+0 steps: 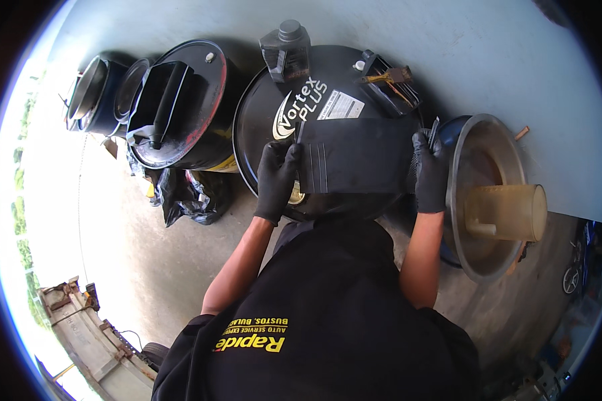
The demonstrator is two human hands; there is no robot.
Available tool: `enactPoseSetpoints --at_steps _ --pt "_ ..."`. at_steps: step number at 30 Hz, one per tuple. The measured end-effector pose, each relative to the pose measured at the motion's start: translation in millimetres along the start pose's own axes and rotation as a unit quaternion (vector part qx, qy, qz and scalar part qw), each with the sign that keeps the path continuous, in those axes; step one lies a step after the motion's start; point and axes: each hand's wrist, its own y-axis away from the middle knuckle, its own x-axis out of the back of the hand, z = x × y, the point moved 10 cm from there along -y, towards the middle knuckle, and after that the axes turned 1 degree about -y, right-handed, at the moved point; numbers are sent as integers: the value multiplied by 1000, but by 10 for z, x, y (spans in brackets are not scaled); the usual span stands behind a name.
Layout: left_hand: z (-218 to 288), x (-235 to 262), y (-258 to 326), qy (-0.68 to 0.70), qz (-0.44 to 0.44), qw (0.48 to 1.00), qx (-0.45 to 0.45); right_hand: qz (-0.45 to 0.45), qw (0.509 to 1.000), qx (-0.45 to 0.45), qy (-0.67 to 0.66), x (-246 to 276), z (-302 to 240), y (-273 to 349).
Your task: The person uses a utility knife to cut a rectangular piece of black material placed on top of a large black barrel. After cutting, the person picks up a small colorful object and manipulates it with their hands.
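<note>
Both my hands wear black gloves. Between them I hold a dark, flat rectangular piece (361, 157) level above a large black drum (257, 110); its left end has several thin pale lines. My left hand (276, 179) pinches the left edge, thumb toward the top. At the opposite edge, my right hand (431, 175) grips the piece, with a thin pale strip standing up beside the thumb. What the piece is made of I cannot tell. On the drum top, beyond the piece, stand a black capped bottle (289, 55) and a black open holder (383, 67) with a brush (396, 75) across it.
To the right, a wide metal basin (456, 207) holds a cloudy yellowish jug (505, 212) lying on its side. Another black drum (211, 93) at left carries a cut-open black container (155, 110). Black plastic bags (197, 197) lie below it. A pale wall (475, 53) rises behind.
</note>
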Motion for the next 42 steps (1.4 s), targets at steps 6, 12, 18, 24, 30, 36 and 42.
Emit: enactPoseSetpoints --at_steps 6,12,18,24,30,36,42 --pt "622 18 205 87 -75 992 54 48 989 23 -138 -16 -321 92" --pt "763 -104 417 195 -156 960 126 27 993 18 -110 -49 -203 85" --pt "969 -477 672 418 -255 851 192 -36 999 -19 -23 -445 241 162" --pt "1164 -333 465 200 -216 952 87 -8 998 65 11 -382 143 187" --pt "1202 -35 291 81 -154 983 58 26 996 22 82 -110 -125 165" --pt "1244 2 276 101 -152 982 52 -20 999 -12 49 -200 -290 226" --pt "963 -193 427 388 -318 842 198 -33 996 0 -86 -285 -246 239"
